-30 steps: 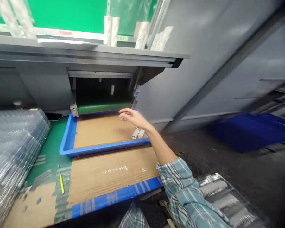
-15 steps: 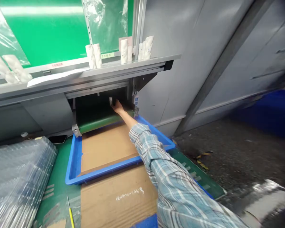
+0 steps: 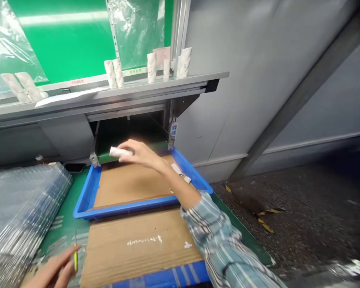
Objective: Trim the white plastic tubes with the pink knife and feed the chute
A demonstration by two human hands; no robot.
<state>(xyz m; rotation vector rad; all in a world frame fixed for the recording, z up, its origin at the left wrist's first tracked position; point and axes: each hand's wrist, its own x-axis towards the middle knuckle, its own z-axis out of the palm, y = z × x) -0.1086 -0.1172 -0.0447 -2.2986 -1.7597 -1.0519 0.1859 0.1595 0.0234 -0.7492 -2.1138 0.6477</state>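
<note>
1. Showing stacked clear plastic sheets (image 3: 24,212) at far left.
2. Curving left hand (image 3: 51,272) half-closed at a yellow-handled tool (image 3: 75,256); firm grip impossible to tell.
3. Pinching a white tube (image 3: 120,152) in right hand (image 3: 141,156), fingers nearly closed, above a cardboard-lined blue tray (image 3: 132,206).
4. Leaving two more white tubes (image 3: 177,169) lying loose at tray's right end, not yet lifted.
5. Showing upright white tubes (image 3: 151,67) already standing along a grey shelf (image 3: 156,89).

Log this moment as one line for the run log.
Right hand: holding white tube | Over: blue tray | Left hand: beside yellow-handled tool
</note>
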